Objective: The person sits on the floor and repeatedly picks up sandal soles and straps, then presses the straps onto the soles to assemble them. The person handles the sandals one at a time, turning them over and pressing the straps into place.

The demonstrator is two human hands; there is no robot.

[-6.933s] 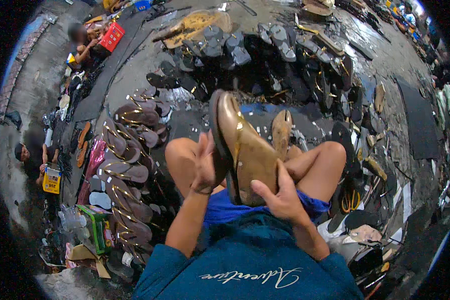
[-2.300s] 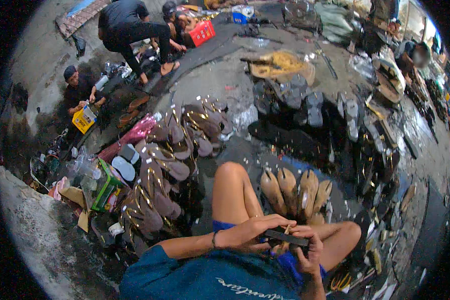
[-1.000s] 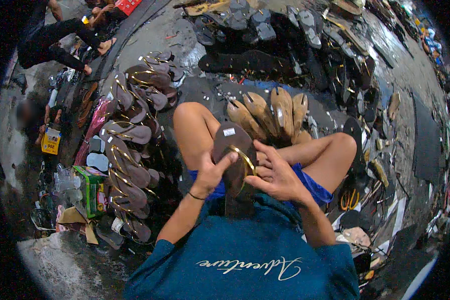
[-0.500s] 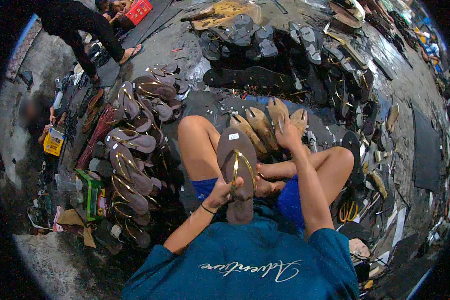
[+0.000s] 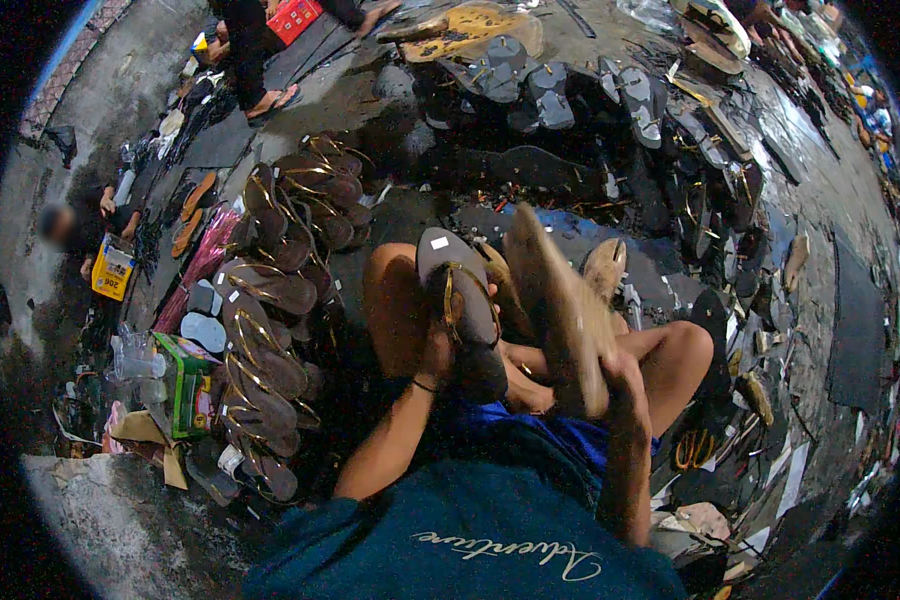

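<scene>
My left hand (image 5: 436,350) is closed round a brown flip-flop (image 5: 467,312) with a gold strap and a small white sticker near its toe. It is held tilted, toe away from me, above my lap. My right hand (image 5: 622,372) grips a long, tan, foot-shaped wooden last (image 5: 555,300), blurred by motion and raised close to the flip-flop's right side. Between my knees stands another wooden last (image 5: 605,268), with a dark slot at its toe. A further last (image 5: 503,280) is partly hidden behind the flip-flop.
Gold-strapped flip-flops (image 5: 260,345) lie heaped on my left, beside a green box (image 5: 182,385). Grey soles (image 5: 550,95) and scraps lie ahead and to the right. Another person's foot (image 5: 273,100) is at the far left, with a yellow container (image 5: 113,267) nearer.
My right hand has lifted a wooden last from the group between my knees and drawn it back toward me. The flip-flop in my left hand has tilted and shifted slightly.
</scene>
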